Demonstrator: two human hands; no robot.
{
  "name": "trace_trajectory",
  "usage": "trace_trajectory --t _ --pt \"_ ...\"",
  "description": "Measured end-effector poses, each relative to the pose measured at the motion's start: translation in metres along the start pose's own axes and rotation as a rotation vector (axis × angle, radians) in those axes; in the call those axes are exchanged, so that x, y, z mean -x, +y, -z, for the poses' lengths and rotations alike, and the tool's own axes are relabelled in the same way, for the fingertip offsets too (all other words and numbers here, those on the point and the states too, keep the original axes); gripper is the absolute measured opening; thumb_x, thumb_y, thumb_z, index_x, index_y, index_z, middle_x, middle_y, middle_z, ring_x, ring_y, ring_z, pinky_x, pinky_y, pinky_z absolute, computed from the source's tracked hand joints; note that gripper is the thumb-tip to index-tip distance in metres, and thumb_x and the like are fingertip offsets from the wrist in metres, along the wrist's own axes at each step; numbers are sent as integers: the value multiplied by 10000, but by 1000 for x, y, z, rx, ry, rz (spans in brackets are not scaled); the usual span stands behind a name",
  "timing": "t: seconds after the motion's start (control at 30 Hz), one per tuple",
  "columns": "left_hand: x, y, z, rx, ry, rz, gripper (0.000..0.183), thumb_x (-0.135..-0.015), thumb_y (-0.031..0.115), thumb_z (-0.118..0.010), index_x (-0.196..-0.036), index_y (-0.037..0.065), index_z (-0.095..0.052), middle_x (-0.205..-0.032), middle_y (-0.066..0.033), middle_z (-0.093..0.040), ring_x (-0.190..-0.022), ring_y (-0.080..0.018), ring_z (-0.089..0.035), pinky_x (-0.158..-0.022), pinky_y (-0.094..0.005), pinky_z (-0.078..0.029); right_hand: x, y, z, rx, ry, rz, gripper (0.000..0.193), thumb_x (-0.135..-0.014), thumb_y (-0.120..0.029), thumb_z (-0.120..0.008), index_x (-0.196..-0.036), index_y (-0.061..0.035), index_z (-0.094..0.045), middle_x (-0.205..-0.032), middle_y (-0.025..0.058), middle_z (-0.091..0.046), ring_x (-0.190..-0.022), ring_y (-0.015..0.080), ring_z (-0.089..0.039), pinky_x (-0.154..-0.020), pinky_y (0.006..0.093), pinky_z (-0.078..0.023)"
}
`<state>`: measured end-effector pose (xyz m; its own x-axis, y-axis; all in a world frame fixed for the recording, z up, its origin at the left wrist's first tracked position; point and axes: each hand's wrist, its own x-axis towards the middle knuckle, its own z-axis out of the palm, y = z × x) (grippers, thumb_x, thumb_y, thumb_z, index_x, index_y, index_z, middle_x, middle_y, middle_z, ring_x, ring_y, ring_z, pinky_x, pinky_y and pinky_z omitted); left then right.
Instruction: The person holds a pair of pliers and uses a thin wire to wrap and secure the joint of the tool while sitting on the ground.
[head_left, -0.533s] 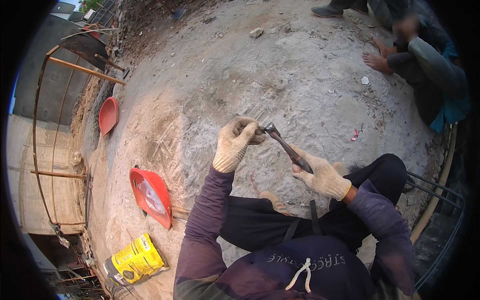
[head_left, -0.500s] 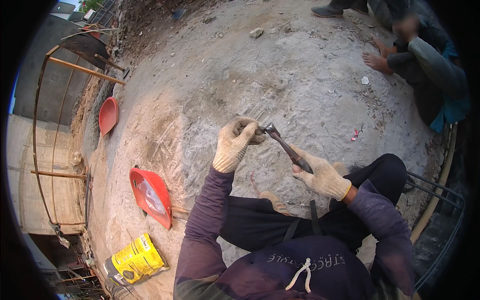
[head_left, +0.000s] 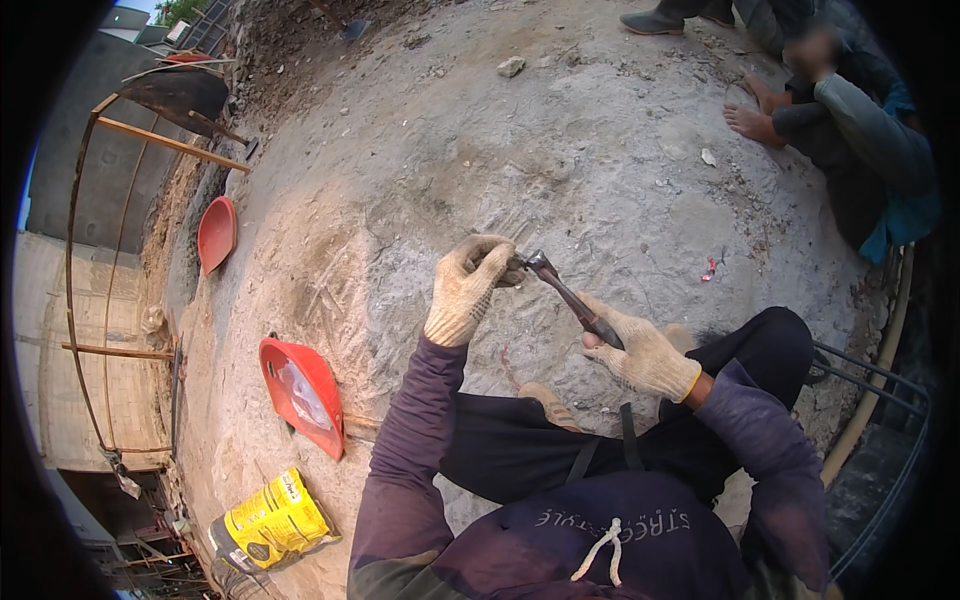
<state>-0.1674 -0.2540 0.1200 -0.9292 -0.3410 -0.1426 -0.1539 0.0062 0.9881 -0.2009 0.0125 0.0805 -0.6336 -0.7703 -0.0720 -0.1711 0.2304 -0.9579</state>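
My left hand, in a cream knitted glove with dirty fingertips, is closed in a pinch in front of me. Whatever lies between its fingers is too small and dark to name. In my right hand, gloved alike, is a dark-handled hand tool with a small metal head, gripped near the handle's end. It slants up and left, its head close to my left fingertips; I cannot tell if they touch. Below my hands are my bent legs in black trousers and a sandalled foot.
Rough grey ground surrounds me. At left lie a red scoop-shaped pan with clear plastic in it, another red pan and a yellow bag. A wheelbarrow stands far left. Another person sits far right; steel bars lie nearer.
My hands and the tool have stayed almost in place, with only a slight shift. The white scrap on the ground near the seated person has moved a little left.
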Motion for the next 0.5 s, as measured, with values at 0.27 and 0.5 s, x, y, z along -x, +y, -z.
trace_trajectory --t 0.27,0.5 --pt "1 -3 0 19 3 -43 255 -987 156 -665 -1127 -57 -660 -963 -140 -720 -820 -204 -730 -763 -322 -616 1 -1 0 5 1 12 614 -966 -178 -679 -1519 -85 -429 -895 114 -638 -800 192 -616 -791 353 -523" --pt "1 -2 0 10 -15 11 239 -989 137 -652 -1116 -65 -642 -957 -143 -723 -820 -220 -741 -752 -333 -622 0 0 0 -2 -1 16 623 -967 -167 -674 -1529 -85 -416 -922 123 -654 -828 199 -637 -809 351 -525"
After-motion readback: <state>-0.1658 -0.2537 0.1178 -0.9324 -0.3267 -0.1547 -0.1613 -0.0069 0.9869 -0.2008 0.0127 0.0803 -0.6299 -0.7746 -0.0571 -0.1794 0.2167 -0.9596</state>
